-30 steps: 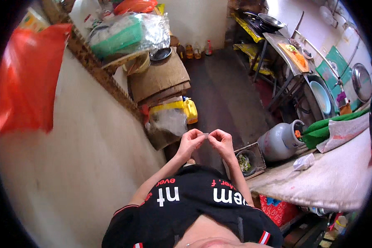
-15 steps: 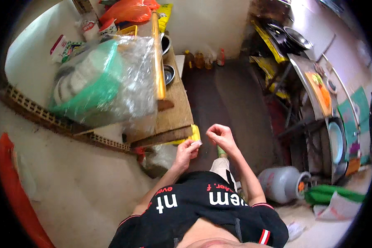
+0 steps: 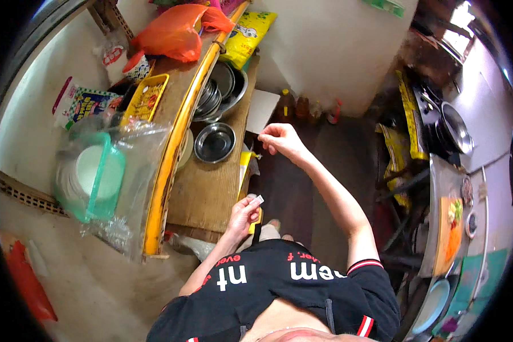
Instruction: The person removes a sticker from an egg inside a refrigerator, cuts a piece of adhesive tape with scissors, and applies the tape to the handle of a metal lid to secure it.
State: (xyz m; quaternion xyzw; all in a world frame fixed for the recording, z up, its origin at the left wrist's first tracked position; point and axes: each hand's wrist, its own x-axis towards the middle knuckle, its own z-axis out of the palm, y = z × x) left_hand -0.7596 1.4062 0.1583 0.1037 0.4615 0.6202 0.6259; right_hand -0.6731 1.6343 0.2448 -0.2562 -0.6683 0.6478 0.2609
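Low in front of my body, my left hand (image 3: 245, 214) is closed round a small white rectangular piece (image 3: 258, 200), like a little box or packet. One end of it sticks out past my thumb. My right hand (image 3: 282, 140) reaches farther out over the dark floor, its fingers pinched together; whatever is between them, if anything, is too small to make out. The lower wooden shelf (image 3: 196, 196) runs beside both hands on the left. A steel bowl (image 3: 215, 142) lies on it, with stacked metal bowls (image 3: 209, 100) behind.
Above that shelf, a yellow-edged ledge (image 3: 164, 188) carries a plastic-covered green basket (image 3: 97, 211), a yellow tray (image 3: 148, 98) and an orange bag (image 3: 171, 37). Bottles (image 3: 286, 105) stand by the far wall. A right-hand counter holds a wok (image 3: 456, 128) and a cutting board (image 3: 447, 236) with cut vegetables.
My right hand has moved away from my left, forward and a little left. My left hand still holds the white piece. The view has shifted, showing more of the bowls on the shelf.
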